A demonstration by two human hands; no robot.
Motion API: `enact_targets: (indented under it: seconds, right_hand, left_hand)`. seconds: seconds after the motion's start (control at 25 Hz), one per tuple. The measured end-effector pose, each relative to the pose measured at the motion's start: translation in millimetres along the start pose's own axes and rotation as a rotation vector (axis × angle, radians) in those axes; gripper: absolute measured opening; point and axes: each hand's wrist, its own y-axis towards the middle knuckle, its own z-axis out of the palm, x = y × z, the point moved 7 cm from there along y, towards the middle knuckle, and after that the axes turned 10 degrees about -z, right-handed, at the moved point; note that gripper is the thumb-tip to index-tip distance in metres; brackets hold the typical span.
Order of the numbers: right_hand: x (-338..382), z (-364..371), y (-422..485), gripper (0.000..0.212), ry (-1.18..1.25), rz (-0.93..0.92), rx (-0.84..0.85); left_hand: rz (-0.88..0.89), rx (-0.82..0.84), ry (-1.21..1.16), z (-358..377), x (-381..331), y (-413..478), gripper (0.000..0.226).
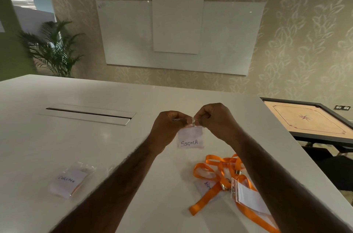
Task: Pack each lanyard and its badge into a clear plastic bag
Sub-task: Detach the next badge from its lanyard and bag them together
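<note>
Above the white table (95, 146), my left hand (169, 124) and my right hand (214, 118) pinch the top edge of a small clear plastic bag (190, 137) that holds a card marked "SIGMA". The bag hangs upright between the two hands. An orange lanyard (214, 173) lies tangled on the table near my right forearm. A clear badge holder (248, 196) with a white card is clipped to it. Part of another card (207, 185) lies under the lanyard. A packed clear bag (69, 182) marked "CHROME" lies at the near left.
A cable slot with a flap (89, 114) is set into the table at the back left. A carrom board (309, 120) stands to the right of the table. A whiteboard (179, 38) hangs on the wall behind, and a potted plant (51, 49) stands at the far left.
</note>
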Motion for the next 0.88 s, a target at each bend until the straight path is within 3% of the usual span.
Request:
enact_targets:
  seconds: [0.2, 0.32, 0.64, 0.76, 0.88]
  right_hand:
    - [0.0, 5.7, -0.7, 0.008, 0.007, 0.001, 0.051]
    - [-1.1, 7.5, -0.7, 0.006, 0.026, 0.004, 0.082]
    - [-3.6, 3.1, -0.9, 0.013, -0.045, -0.028, 0.08]
    - [-7.1, 5.2, -4.5, 0.013, 0.088, 0.023, 0.052]
    - [-9.1, 9.4, -7.9, 0.006, 0.238, 0.07, 0.1]
  left_hand:
    - [0.014, -0.072, 0.143, -1.2, -4.6, -1.8, 0.01]
    - [-0.029, -0.049, 0.148, -0.9, 0.5, -0.4, 0.003]
    - [0.046, 0.031, 0.138, 5.3, -2.5, -3.0, 0.017]
    - [0.011, 0.092, 0.099, 6.1, -5.3, -1.1, 0.019]
    - [-0.007, 0.072, 0.08, 1.2, -4.2, 1.4, 0.005]
